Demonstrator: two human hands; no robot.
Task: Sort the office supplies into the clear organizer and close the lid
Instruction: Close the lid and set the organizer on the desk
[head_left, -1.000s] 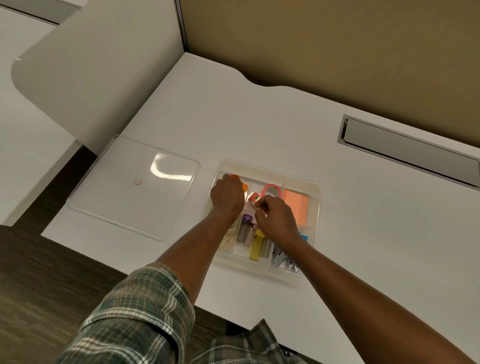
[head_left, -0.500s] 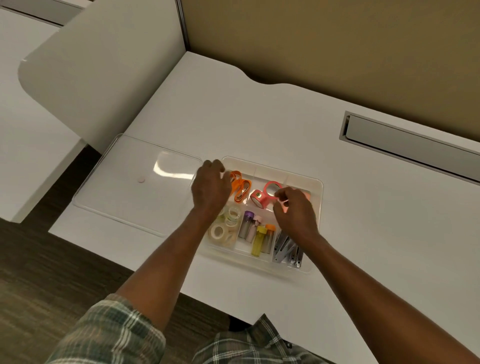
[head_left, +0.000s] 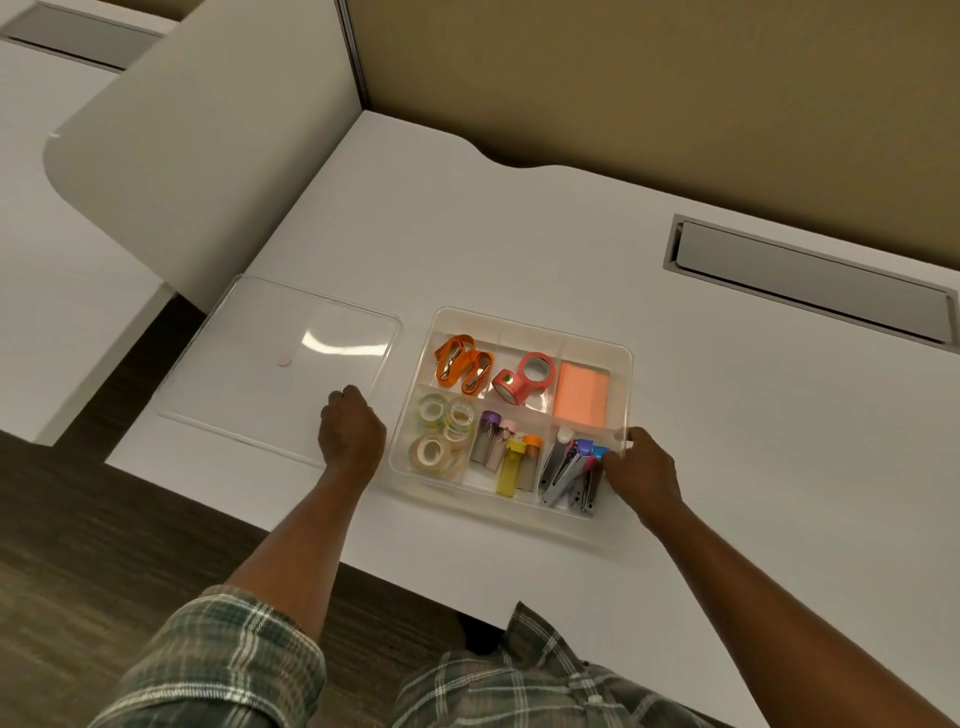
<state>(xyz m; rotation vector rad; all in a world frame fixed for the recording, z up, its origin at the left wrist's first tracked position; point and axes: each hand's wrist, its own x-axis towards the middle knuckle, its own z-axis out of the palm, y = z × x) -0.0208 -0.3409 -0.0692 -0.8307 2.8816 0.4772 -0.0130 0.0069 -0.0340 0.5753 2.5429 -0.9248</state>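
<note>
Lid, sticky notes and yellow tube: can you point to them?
lid (head_left: 260, 374), head view, its flat middle.
sticky notes (head_left: 581, 397), head view, top sheet.
yellow tube (head_left: 508, 473), head view, its body.

— Where are you working?
— You're in an office cubicle. Your white bench (head_left: 519, 249) butts against a tan partition (head_left: 675, 78), and a grey cable hatch (head_left: 810, 283) is set into its top.
— Anything else?
— A white divider panel (head_left: 208, 156) stands between you and a neighbouring bench (head_left: 52, 249) with a matching hatch (head_left: 78, 34).
</note>
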